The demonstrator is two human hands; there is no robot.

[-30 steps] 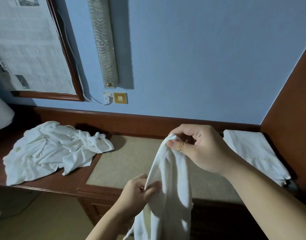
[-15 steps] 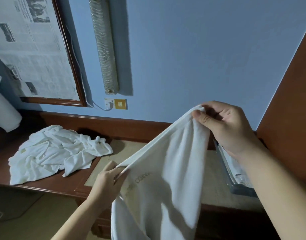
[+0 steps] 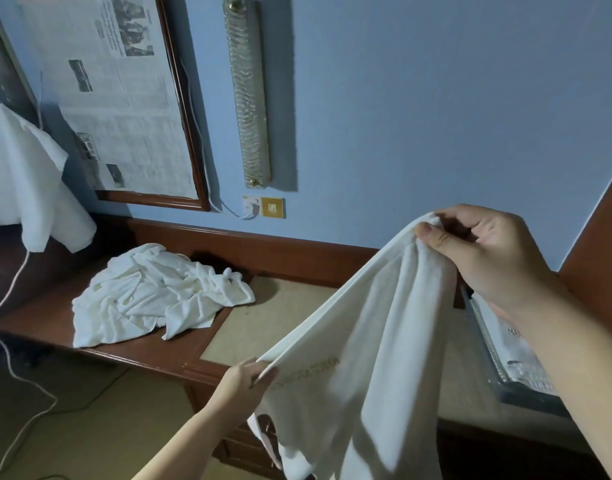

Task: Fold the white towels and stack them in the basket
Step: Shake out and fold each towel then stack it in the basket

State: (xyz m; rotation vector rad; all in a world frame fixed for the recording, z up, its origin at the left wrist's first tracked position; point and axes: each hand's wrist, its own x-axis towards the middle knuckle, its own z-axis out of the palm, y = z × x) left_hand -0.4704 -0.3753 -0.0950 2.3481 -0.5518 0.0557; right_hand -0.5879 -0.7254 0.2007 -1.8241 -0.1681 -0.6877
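A white towel [image 3: 363, 358] with faint gold lettering hangs in the air over the wooden desk [image 3: 152, 355]. My right hand [image 3: 484, 251] pinches its upper corner, raised at the right. My left hand [image 3: 242, 382] pinches the lower end of the same edge, low in the middle. That edge runs taut between them and the rest droops down. A crumpled heap of white towels [image 3: 155, 296] lies on the desk's left part. At the right stands a grey basket [image 3: 516, 393] holding folded white cloth [image 3: 509, 337], partly hidden by my right arm.
A beige inlay [image 3: 273, 320] covers the desk's middle. A framed newspaper [image 3: 117, 95], a long wall lamp [image 3: 249, 91] and a socket [image 3: 263, 206] are on the blue wall. White cloth [image 3: 24, 174] hangs at the left, and a cable [image 3: 6, 348] trails to the floor.
My hands have drawn apart along the towel's edge: the right rose up and to the right, the left slid down and left. The bunched towel has opened into a hanging sheet.
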